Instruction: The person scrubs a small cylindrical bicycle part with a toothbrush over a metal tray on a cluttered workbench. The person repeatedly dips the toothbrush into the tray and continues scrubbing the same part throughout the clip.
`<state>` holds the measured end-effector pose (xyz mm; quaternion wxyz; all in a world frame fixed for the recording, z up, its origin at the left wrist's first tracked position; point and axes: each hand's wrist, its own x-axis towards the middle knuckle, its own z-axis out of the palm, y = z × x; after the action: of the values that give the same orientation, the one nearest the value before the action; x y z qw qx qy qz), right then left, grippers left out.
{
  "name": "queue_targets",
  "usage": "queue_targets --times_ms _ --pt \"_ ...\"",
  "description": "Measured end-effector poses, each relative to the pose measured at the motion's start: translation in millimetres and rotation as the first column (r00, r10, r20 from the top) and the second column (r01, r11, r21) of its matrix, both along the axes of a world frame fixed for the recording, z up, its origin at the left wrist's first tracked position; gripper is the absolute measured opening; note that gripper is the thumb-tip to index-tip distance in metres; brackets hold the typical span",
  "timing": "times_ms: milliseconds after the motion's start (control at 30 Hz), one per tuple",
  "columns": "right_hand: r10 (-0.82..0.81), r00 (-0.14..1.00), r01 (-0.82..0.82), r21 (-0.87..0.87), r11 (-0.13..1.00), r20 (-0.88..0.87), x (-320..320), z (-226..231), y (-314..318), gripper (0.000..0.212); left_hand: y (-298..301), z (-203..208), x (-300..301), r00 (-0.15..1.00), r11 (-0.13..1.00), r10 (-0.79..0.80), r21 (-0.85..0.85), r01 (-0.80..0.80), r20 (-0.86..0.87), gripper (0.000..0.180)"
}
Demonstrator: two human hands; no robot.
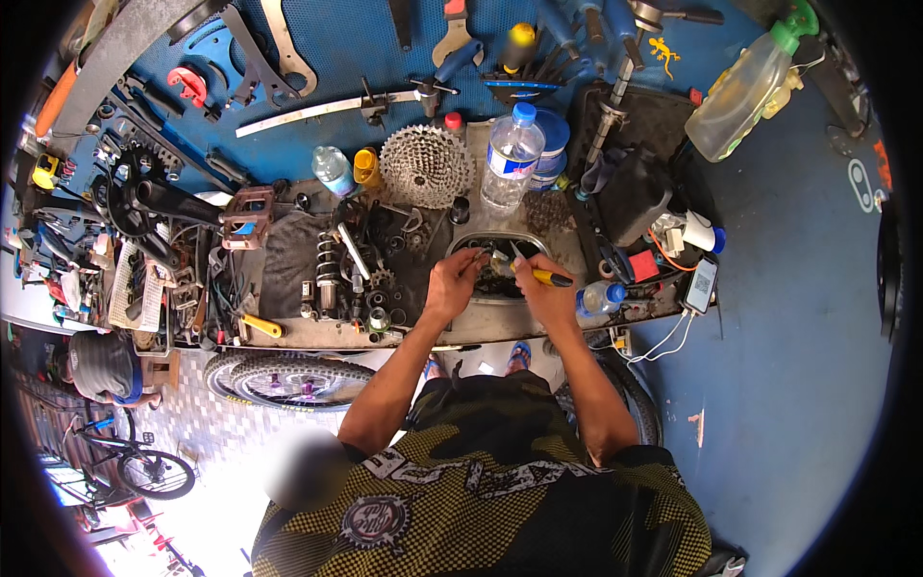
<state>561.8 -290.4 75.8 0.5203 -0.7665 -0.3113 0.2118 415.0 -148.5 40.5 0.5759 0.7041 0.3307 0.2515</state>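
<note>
My left hand is closed in a pinch over a metal-rimmed tray; the small part at its fingertips is too small to name. Gripped in my right hand is a hand tool with a yellow and black handle. Its thin, pale tip points up and left toward the left fingertips, and its exact kind is unclear. Dark contents fill the tray beneath both hands. Behind them stands a large clear water bottle with a blue cap. A smaller bottle lies just right of my right hand.
A bicycle cassette leans behind the tray. Left of it lie a coil-spring shock, a pedal and a yellow-handled tool. A phone with white cables sits at the right edge. A spray bottle hangs at upper right.
</note>
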Motion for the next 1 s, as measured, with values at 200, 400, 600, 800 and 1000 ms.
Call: queue_targets --times_ms 200,400,600,800,1000 --pt "0.043 0.991 -0.058 -0.125 0.99 -0.124 12 -7 -3 0.035 4 -5 -1 0.998 0.986 -0.055 -0.158 0.061 0.038 0.03" --pt "0.14 0.966 -0.192 -0.244 0.95 -0.215 22 -20 -16 0.031 6 -11 -2 0.989 0.87 -0.057 -0.48 0.116 0.134 0.033" --pt "0.312 0.886 -0.258 -0.194 0.946 0.342 22 -23 -30 0.033 4 -20 -4 0.981 0.799 0.059 -0.598 0.065 0.187 0.039" --pt "0.176 0.966 -0.197 -0.1 0.975 -0.187 26 -25 -7 0.031 -2 -21 2 0.99 0.843 0.063 -0.537 0.015 0.127 0.036" --pt "0.121 0.99 -0.116 -0.067 0.991 0.07 15 -5 -5 0.03 -2 -9 3 0.996 0.869 0.067 -0.495 -0.027 0.063 0.026"
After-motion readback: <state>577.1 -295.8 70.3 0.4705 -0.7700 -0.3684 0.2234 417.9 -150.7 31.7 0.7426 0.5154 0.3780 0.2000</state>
